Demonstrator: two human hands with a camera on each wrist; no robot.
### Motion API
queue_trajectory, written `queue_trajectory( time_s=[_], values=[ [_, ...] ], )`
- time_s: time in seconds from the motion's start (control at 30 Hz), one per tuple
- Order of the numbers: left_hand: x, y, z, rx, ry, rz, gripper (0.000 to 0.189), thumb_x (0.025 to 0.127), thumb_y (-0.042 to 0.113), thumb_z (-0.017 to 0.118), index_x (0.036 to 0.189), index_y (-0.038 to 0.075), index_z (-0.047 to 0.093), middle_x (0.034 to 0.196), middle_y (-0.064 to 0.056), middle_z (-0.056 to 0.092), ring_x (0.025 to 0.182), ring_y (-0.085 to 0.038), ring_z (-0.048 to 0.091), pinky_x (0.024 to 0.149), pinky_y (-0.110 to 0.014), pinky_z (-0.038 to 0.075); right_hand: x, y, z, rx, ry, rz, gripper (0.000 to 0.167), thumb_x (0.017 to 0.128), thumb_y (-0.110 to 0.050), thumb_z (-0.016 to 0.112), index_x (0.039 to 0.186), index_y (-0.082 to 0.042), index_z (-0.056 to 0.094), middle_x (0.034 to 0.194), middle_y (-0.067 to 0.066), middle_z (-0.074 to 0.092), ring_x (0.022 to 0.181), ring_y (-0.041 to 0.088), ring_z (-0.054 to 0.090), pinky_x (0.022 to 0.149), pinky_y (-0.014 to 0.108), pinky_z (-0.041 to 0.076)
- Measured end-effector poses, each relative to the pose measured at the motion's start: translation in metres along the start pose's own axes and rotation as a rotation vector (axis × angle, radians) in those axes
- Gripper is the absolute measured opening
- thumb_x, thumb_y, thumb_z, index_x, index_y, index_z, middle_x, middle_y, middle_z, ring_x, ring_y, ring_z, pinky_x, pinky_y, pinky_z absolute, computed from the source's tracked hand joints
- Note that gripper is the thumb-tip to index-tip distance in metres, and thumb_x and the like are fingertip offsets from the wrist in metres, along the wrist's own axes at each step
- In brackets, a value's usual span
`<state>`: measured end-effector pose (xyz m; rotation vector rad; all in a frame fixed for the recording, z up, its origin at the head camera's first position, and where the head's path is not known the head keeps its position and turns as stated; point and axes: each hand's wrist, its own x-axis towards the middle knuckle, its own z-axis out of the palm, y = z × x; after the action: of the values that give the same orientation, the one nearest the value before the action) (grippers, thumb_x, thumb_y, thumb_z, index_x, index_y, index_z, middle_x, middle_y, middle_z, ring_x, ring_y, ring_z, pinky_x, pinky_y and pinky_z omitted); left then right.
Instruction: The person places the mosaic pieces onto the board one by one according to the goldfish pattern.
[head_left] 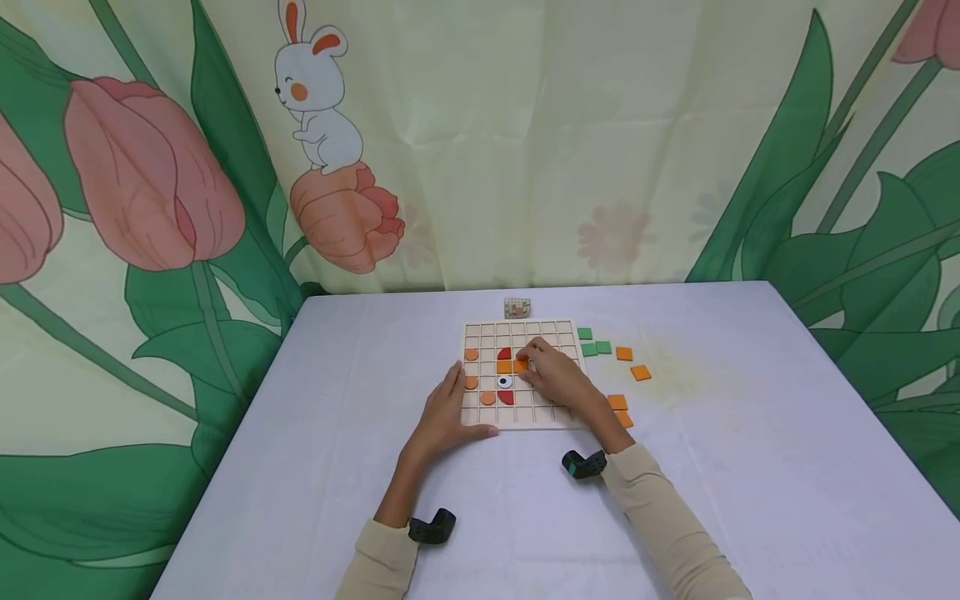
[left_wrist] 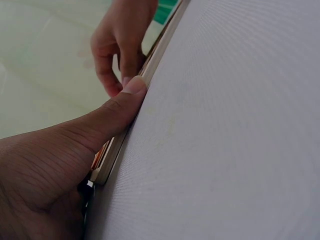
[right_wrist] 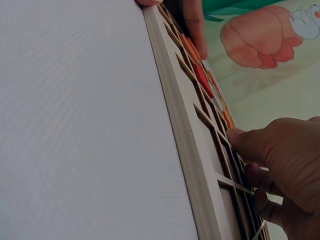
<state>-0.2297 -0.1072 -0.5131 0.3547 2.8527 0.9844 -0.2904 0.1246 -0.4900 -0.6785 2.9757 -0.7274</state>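
Note:
A wooden grid board (head_left: 480, 419) lies on the table. My left hand (head_left: 441, 418) braces its near-left corner, fingers straight along the left side and thumb on the front edge. Over the middle of the grid, my right hand (head_left: 558, 379) pinches an orange square tile (head_left: 519, 367) at a cell; the fingertips partly cover it. Just left of that tile sits another orange square (head_left: 504, 367). An eye tile (head_left: 505, 382) lies below, with red curved tiles (head_left: 506, 398) above and below the pair. Orange round tiles (head_left: 471, 382) occupy cells at the left. The right forearm hides some of the board.
Green square tiles (head_left: 603, 347) lie right of the board, with loose orange squares (head_left: 641, 372) farther right and others (head_left: 617, 402) beside the right forearm. A small patterned object (head_left: 517, 308) stands behind the board. A printed curtain (head_left: 480, 150) hangs behind the white-covered table (head_left: 750, 467).

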Motion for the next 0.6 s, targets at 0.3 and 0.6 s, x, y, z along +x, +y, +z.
queue_trajectory(
  time_s=[0.3,0.6],
  values=[
    [-0.001,0.000,0.001,0.011,0.004,0.010,0.125,0.067,0.059,0.083,0.157,0.006,0.013,0.164,-0.009,0.008,0.146,-0.031,0.020,0.113,-0.049,0.028,-0.005,-0.001,-0.004,0.016,-0.010,-0.009,0.039,0.094,-0.023,0.067,0.128,-0.006,0.062,0.125,0.008,0.054,0.097,0.020,0.055,0.090,0.037,0.050],
    [-0.002,0.000,0.001,0.000,0.002,0.002,0.125,0.067,0.059,0.083,0.157,0.006,0.013,0.164,-0.008,0.007,0.147,-0.032,0.017,0.114,-0.049,0.025,-0.015,0.005,-0.016,0.051,0.037,-0.015,0.038,0.095,-0.020,0.064,0.130,-0.005,0.060,0.123,0.007,0.054,0.080,0.015,0.050,0.074,0.031,0.047]
  ],
)
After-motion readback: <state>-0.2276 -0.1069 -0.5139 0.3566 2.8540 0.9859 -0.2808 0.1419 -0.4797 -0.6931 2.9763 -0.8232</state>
